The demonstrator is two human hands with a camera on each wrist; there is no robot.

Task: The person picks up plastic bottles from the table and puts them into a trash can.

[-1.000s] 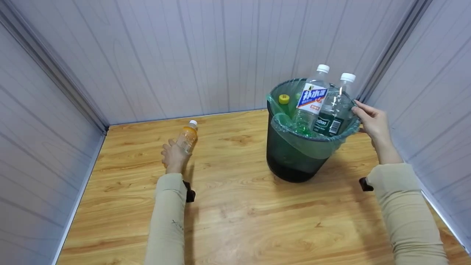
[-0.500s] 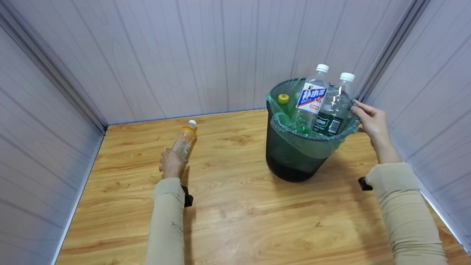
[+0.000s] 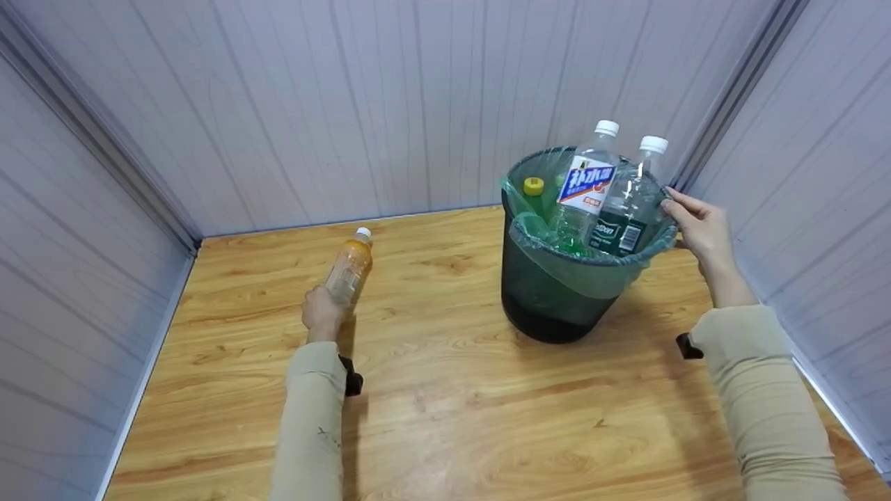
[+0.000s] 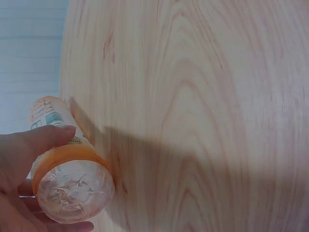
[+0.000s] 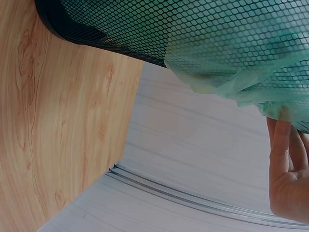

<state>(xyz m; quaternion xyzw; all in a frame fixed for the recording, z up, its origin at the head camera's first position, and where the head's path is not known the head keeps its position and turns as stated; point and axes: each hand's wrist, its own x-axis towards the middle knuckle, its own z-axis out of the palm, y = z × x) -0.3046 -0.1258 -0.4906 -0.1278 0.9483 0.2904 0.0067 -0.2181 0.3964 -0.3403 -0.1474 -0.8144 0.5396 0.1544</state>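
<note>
Left hand: our left hand point(image 3: 322, 313) grips the base end of a small clear plastic bottle with orange drink and a white cap point(image 3: 347, 266); in the left wrist view the fingers point(image 4: 34, 142) curl round the bottle's lower part.
Bottle place: it is over the wooden desk point(image 3: 445, 410), in the far left part, well apart from the bin.
Long axis: the bottle points away from us, toward the far edge of the desk, cap at the far end and bottom toward the palm.
Right hand: our right hand point(image 3: 699, 226) touches the right rim of a dark mesh waste bin lined with a green plastic bag point(image 3: 557, 292); the fingers point(image 5: 285, 164) lie rather straight against the bag and hold nothing.
Bin content: two clear plastic bottles with white caps point(image 3: 602, 195) stand tilted inside, and a yellow cap point(image 3: 534, 186) shows beside them.
Key relation: the bin lies to the right of the held bottle, at the far right corner of the desk; the right hand is the nearer one to the bin.
</note>
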